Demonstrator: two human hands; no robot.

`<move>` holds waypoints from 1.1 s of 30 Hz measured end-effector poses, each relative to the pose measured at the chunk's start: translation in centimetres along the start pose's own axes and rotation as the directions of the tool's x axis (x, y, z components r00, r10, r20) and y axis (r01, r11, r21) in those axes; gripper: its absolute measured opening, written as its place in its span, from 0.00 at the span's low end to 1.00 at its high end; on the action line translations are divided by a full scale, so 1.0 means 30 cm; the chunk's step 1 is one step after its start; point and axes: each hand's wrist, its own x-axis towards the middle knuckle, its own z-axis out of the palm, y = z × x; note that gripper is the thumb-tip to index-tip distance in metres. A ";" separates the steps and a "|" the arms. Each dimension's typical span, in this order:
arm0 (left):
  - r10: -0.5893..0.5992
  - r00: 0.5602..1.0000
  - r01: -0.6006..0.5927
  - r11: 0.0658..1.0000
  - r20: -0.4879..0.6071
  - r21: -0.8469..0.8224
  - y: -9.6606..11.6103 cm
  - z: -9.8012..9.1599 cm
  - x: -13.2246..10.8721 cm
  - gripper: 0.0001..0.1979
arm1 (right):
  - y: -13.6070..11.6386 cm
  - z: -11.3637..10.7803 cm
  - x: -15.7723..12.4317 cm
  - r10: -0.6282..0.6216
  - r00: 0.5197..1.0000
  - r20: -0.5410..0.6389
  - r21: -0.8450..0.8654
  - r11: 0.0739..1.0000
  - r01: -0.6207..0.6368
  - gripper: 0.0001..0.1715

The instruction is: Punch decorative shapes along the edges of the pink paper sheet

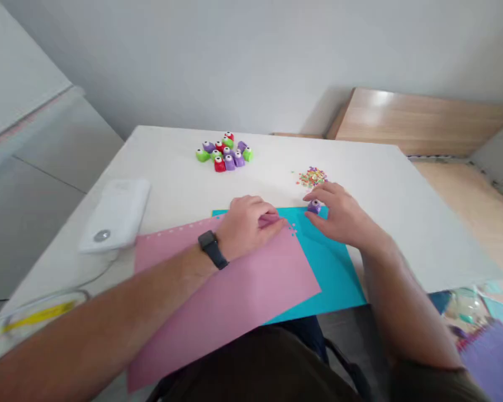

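A large pink paper sheet point(251, 290), with a row of small punched holes along its top edge, overlaps a blue sheet point(331, 268). My left hand point(254, 223), with a dark watch on its wrist, pinches the pink sheet near its upper right corner. Small holes and blue bits show beside those fingertips. To the right, my right hand point(339, 215) has its thumb and fingers around a small purple craft punch point(314, 206) with an eye-like button, at the blue sheet's top edge. Its far fingers partly cover the punch.
Several red, green and purple punches point(226, 153) stand in a cluster at the back. Colourful paper confetti point(313, 176) lies behind my right hand. A white device point(117, 215) with a cable and something yellow point(39, 317) are at left. A wooden board point(419, 120) leans at back right.
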 end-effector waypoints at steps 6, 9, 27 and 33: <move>0.016 1.000 -0.016 0.999 -0.002 -0.028 -0.003 -0.005 0.005 0.21 | -0.036 0.000 -0.013 -0.083 0.990 0.111 -0.023 0.996 0.086 0.14; 0.023 1.000 -0.023 0.999 -0.014 -0.034 -0.003 -0.007 0.005 0.23 | -0.045 0.008 -0.018 -0.081 0.986 0.144 -0.061 0.994 0.090 0.11; 0.032 0.999 -0.032 0.999 -0.017 -0.008 -0.001 -0.006 0.007 0.21 | -0.056 0.046 -0.006 -0.098 0.986 0.133 -0.112 0.987 0.113 0.08; 0.017 1.000 -0.017 1.000 -0.005 -0.016 0.005 -0.009 0.010 0.22 | -0.052 0.048 -0.003 -0.098 0.988 0.122 -0.115 0.987 0.112 0.07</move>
